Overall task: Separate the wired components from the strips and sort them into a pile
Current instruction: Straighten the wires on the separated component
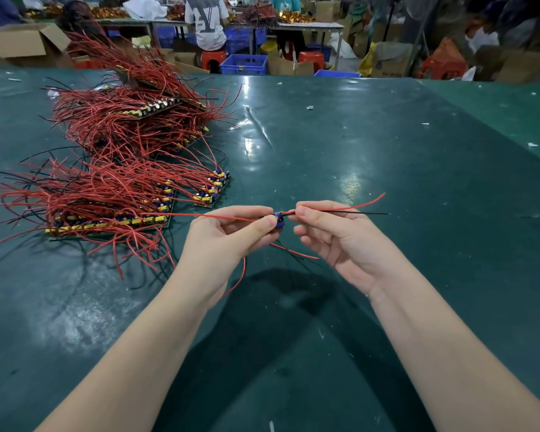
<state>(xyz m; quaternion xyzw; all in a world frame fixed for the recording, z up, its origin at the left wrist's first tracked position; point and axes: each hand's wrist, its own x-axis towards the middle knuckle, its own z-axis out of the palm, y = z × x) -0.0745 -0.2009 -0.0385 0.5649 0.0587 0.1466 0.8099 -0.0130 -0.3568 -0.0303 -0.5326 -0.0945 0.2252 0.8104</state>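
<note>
The dark green table covering (387,157) filling most of the frame is a smooth, glossy sheet that reflects overhead light in bright patches; near the lower left it appears scuffed and duller. The thin red insulated wires (113,169) heaped at the left have a smooth, slightly shiny plastic jacket. The small blue plastic wired component (279,220) at centre looks glossy. The brown cardboard box (22,42) in the upper left is matt. The blue plastic crate (244,64) at upper centre is perforated.
</note>
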